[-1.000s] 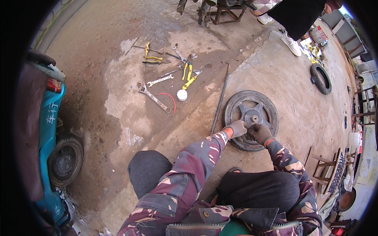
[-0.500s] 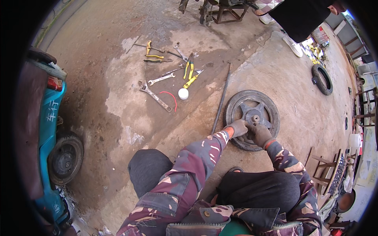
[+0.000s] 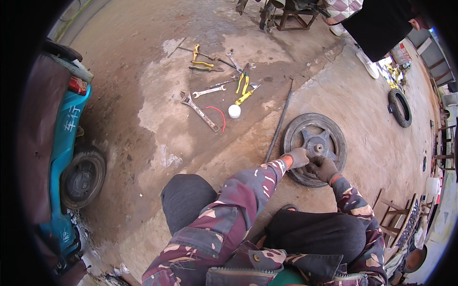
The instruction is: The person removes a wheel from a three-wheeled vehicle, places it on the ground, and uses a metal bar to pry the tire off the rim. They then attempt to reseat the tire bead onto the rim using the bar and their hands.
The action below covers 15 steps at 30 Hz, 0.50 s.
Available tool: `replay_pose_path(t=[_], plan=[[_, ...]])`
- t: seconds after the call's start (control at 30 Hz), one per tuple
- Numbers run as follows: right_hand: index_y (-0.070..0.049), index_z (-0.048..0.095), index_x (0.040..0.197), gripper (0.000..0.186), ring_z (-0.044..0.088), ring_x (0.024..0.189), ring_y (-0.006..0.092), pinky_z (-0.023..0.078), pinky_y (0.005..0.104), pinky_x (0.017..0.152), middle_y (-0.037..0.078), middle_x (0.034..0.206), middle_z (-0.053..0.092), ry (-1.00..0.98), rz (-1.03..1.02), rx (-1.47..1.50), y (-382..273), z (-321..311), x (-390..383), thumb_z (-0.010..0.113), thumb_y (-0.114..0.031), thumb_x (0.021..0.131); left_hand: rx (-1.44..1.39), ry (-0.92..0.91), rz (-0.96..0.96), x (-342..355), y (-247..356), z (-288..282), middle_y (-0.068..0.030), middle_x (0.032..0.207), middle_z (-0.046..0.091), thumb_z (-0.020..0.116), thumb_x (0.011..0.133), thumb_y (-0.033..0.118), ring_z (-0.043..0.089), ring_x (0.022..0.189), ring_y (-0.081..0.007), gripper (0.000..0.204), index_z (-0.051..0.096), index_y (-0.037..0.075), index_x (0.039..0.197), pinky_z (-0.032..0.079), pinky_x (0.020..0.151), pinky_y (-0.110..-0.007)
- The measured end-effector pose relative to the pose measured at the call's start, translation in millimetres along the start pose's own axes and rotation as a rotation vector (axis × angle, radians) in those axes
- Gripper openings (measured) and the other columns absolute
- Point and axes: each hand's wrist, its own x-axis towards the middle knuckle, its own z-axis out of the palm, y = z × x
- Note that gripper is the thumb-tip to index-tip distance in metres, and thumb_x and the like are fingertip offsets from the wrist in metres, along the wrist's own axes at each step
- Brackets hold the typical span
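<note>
A spoked motorbike wheel (image 3: 317,137) with a black tyre lies flat on the ground in front of me. Both my hands wear grey-brown gloves and are at its near side, just below the hub. My left hand (image 3: 299,158) is closed over the near-left spokes, fingertips toward the hub. Close beside it, my right hand (image 3: 325,169) has its fingers curled in a pinch. Whatever either hand grips is too small or hidden to make out. A long thin metal bar (image 3: 280,121) lies just left of the wheel.
Left of the wheel lie an adjustable wrench (image 3: 202,113), a spanner (image 3: 209,91), yellow-handled pliers (image 3: 243,81), a white round cap (image 3: 234,111) and a red strip (image 3: 218,114). A loose tyre (image 3: 400,108) lies right. A teal vehicle (image 3: 71,119) stands left; a person (image 3: 377,24) is at the far right.
The whole view has shifted, so the wheel and tools appear farther right. My right fingertips have drawn slightly back from the hub toward me; my left hand stays at the spokes.
</note>
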Motion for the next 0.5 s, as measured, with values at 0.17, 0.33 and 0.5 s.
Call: replay_pose_path(t=[0.17,0.33,0.5], plan=[[-0.012,0.075,0.119,0.031,0.076,0.092,0.0358,0.059,0.0440,0.082,0.018,0.096,0.077,0.136,-0.206,-0.385,-1,-1,-1,0.076,-0.023,0.089,-0.018,-0.019,0.012,3,-3,0,-0.0203,0.104,0.077,0.052,0.094,-0.002,0.079,0.080,-0.0291,0.040,0.063,-0.009,0.132,0.067,0.062,-0.039],[-0.014,0.073,0.121,0.034,0.075,0.089,0.0360,0.059,0.0465,0.078,0.016,0.093,0.077,0.079,0.180,-0.226,-15,-7,-4,0.076,-0.021,0.088,-0.054,0.003,-0.013,7,-6,2,-0.0205,0.099,0.078,0.051,0.093,-0.003,0.079,0.076,-0.0314,0.037,0.067,-0.007,0.127,0.066,0.057,-0.041],[-0.012,0.076,0.117,0.028,0.076,0.089,0.0360,0.059,0.0444,0.079,0.017,0.093,0.077,0.103,-0.231,-0.523,-8,-5,-4,0.074,-0.020,0.090,-0.063,-0.011,-0.031,8,-6,2,-0.0210,0.099,0.078,0.051,0.093,-0.004,0.079,0.076,-0.0311,0.038,0.067,-0.007,0.127,0.066,0.057,-0.040]])
